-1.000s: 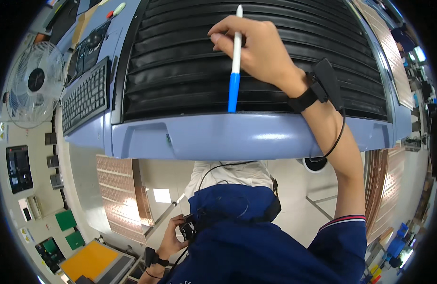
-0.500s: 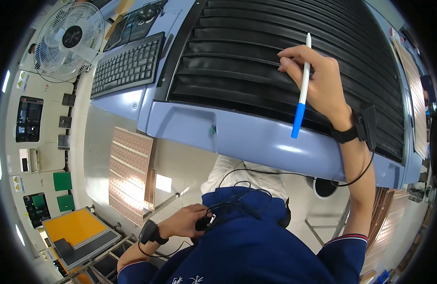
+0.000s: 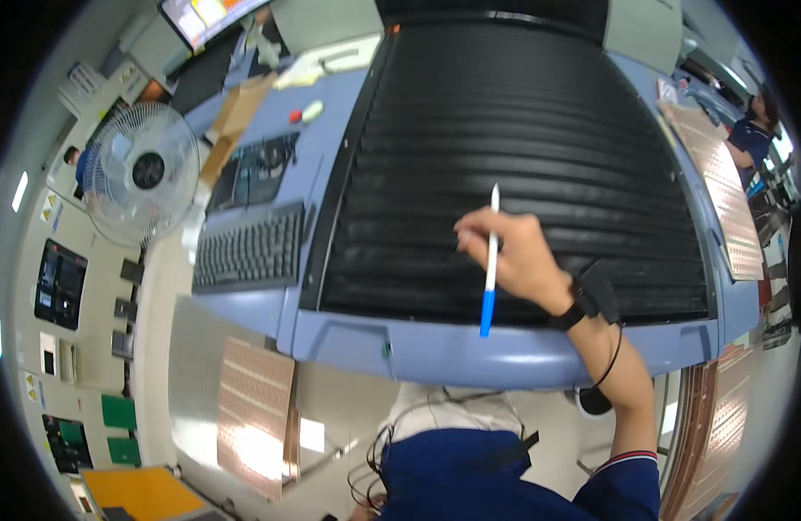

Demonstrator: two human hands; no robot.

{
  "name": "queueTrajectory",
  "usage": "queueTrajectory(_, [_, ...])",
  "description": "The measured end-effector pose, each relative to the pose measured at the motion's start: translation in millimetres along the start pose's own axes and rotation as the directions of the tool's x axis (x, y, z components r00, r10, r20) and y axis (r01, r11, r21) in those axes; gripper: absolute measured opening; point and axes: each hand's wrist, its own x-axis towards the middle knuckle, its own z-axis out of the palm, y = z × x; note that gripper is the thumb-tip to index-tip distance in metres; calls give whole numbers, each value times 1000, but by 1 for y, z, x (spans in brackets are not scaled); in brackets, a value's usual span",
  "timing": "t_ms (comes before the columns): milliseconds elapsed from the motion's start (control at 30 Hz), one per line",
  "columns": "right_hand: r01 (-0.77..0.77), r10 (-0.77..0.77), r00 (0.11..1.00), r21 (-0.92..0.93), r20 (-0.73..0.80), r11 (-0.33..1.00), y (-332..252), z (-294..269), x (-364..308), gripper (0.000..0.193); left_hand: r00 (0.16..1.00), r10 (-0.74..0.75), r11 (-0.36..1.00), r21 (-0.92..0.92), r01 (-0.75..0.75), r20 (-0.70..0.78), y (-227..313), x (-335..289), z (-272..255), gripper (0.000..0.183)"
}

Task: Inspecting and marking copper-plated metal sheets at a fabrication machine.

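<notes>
My right hand (image 3: pixel 522 260) is over the front part of a black pleated machine bed (image 3: pixel 504 139), fingers curled and thumb near the index finger. Held in it is a slim white marker pen (image 3: pixel 491 263), its bare end pointing away from me and its blue end hanging over the bed's blue front edge (image 3: pixel 435 352). A black band with a small device (image 3: pixel 589 295) wraps my right wrist. Just a sliver of my left hand (image 3: pixel 368 510) shows at the lower edge, beside loose black cables (image 3: pixel 374 473); its fingers cannot be made out.
Left of the bed lie a black keyboard (image 3: pixel 251 249) and a mouse on a dark mat (image 3: pixel 253 169). A fan (image 3: pixel 144 174) stands farther left. Copper-coloured panels lean below left (image 3: pixel 253 408) and lie at right (image 3: pixel 721 195). Another person (image 3: pixel 752 143) is at far right.
My view has tilted up, so more of the machine bed and a screen show. My right hand keeps the marker pen and appears lower and farther left. My left hand has mostly dropped out of view.
</notes>
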Motion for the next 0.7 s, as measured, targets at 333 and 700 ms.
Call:
queueTrajectory(333, [-66, 67, 997, -32, 43, 997, -5, -1, -5, 16, 994, -16, 999, 42, 11, 110, -15, 39, -28, 50])
queueTrajectory(700, [32, -35, 999, -115, -23, 993, -14, -21, -8, 14, 917, 28, 897, 394, -198, 399, -7, 60, -127, 56])
